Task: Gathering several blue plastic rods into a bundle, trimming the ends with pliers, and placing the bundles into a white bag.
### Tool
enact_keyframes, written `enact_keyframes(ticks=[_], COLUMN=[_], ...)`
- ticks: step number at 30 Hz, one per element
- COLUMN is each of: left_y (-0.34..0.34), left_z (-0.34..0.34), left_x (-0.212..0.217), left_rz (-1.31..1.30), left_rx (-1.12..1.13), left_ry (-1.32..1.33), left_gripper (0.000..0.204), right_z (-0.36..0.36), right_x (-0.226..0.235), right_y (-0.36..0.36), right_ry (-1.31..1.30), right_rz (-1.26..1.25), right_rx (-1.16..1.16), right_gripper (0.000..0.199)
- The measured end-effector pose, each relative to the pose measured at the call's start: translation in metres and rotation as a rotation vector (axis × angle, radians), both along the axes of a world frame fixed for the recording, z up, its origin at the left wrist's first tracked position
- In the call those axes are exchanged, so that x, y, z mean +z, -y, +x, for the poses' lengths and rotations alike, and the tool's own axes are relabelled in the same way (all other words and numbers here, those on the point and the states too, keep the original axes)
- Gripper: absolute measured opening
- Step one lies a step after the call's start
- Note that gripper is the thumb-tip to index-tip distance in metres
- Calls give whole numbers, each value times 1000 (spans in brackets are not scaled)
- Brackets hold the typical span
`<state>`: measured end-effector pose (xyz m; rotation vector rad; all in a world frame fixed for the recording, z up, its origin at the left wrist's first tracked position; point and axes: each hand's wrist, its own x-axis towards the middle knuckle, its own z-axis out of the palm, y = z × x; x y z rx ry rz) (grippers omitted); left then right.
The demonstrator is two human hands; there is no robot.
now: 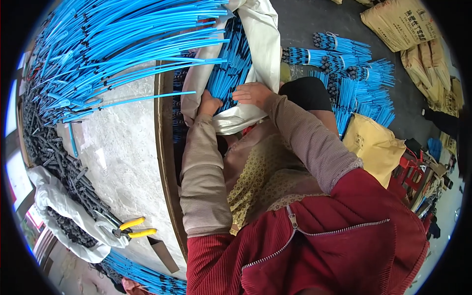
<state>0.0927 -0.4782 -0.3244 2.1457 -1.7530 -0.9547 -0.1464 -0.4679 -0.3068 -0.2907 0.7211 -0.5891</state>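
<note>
A white woven sack (263, 39) stands in front of me beside the table, its mouth spread wide. Packed inside it are thin blue rods (231, 64) with black fittings. My left hand (210, 104) reaches into the near left part of the mouth, against the rods; most of its fingers are hidden. Across from it, my right hand (251, 93) lies over the near right side of the mouth. Its fingers stretch toward the rods and touch them or rest just above; I cannot tell which.
Loose blue rods (132, 34) cover the table's (128, 132) far end and overhang its edge. Yellow-handled pliers (135, 227) lie near a white bag of black parts (69, 223). Rod bundles (354, 98), a yellow paper sack (372, 142) and stacked bags (400, 24) occupy the floor at right.
</note>
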Motion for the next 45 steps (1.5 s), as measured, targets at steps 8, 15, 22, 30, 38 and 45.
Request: enact_keyframes(ticks=[8, 15, 22, 30, 38, 45], left_y=[15, 6, 9, 23, 35, 71], left_z=[-3, 11, -12, 16, 4, 4], left_x=[41, 63, 141, 113, 75, 40], left_rz=[67, 201, 404, 33, -96, 314], left_rx=[-90, -90, -344, 191, -65, 78], left_ry=[-74, -309, -304, -507, -56, -173], left_gripper=[38, 31, 46, 34, 30, 47], right_z=[32, 70, 70, 54, 50, 51], right_x=[22, 77, 11, 30, 31, 34], right_y=[12, 14, -6, -10, -13, -18], right_ry=[-177, -48, -12, 99, 39, 54], right_rz=[249, 264, -130, 408, 404, 436], right_rx=[-34, -7, -298, -297, -324, -338], right_gripper=[89, 98, 39, 38, 45, 43])
